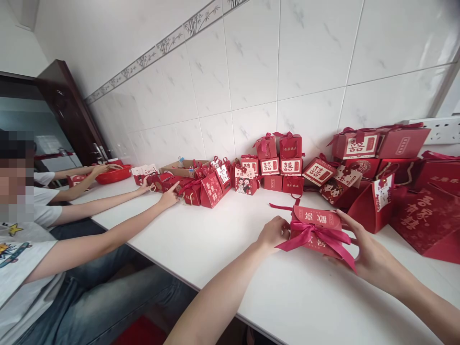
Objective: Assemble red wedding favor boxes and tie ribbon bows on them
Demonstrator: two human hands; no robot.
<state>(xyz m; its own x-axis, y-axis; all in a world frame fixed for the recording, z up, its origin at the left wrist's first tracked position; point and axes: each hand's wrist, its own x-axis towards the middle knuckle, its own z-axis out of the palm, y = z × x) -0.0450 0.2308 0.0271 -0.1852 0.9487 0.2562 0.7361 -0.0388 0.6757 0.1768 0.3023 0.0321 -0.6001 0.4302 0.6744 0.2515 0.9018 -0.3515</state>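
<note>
I hold a small red gift box [316, 225] with a pink ribbon bow [313, 236] on the white table [223, 249], just in front of me. My left hand [273, 232] grips the box's left side, fingers curled against it. On the box's right side my right hand [362, 247] has its fingers closed around the edge, near the ribbon's trailing end. The box rests slightly tilted, its gold characters facing up.
Several finished red gift boxes [280, 165] stand stacked along the tiled wall, with larger red boxes [427, 215] at the right. To my left a person's hands [168, 196] handle small red boxes [194, 189]. Farther left another person's hand reaches a red basin [115, 175].
</note>
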